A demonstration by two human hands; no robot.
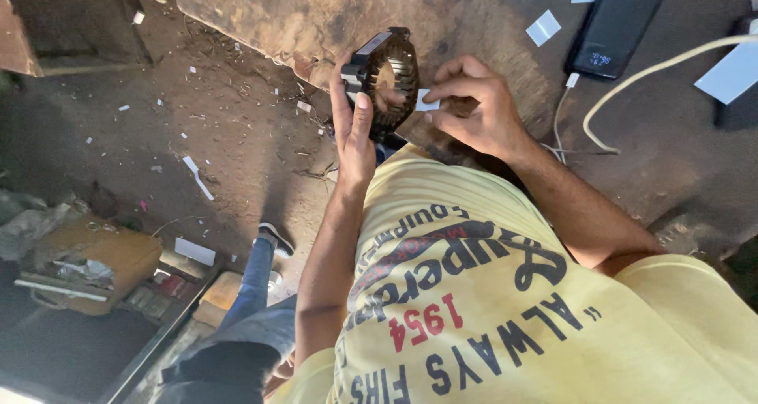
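Observation:
My left hand (355, 132) grips a dark round metal core (388, 76) with slotted teeth around its hollow centre, holding it upright over the worn bench top. My right hand (474, 108) pinches a small white paper slip (427, 100) and holds it against the right side of the core. Both hands meet at the core, above my yellow shirt.
A black power bank (620, 21) lies at the upper right with a white cable (632, 80) looping across the bench. White paper pieces (543, 27) lie near it. Below left are a dirt floor strewn with scraps, a brown box (95, 258), and my shoe (276, 238).

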